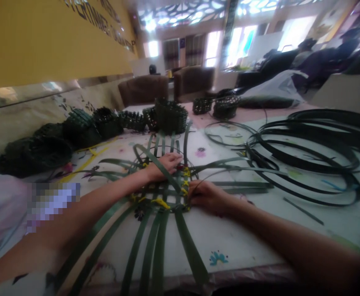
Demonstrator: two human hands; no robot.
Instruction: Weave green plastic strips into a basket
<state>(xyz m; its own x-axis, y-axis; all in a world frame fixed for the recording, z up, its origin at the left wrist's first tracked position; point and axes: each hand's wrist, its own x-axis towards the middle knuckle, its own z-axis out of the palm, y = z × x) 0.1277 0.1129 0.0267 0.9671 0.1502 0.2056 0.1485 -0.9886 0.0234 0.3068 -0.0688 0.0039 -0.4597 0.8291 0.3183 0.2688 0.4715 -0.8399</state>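
A flat mat of woven dark green strips (164, 193) lies on the white table (248, 242), its loose ends fanning out toward me and away. A thin yellow cord (185, 181) runs along the woven square's right and near edges. My left hand (164, 164) lies flat on the weave with fingers stretched out, pressing the strips down. My right hand (206, 196) is at the weave's right edge, fingers curled in a pinch at the yellow cord and a strip end.
Large coils of dark green strip (315, 152) lie on the right of the table. Several finished woven baskets (106, 123) line the left and far side. A plastic bag (278, 88) and armchairs (146, 88) stand beyond. A yellow wall (44, 37) is at left.
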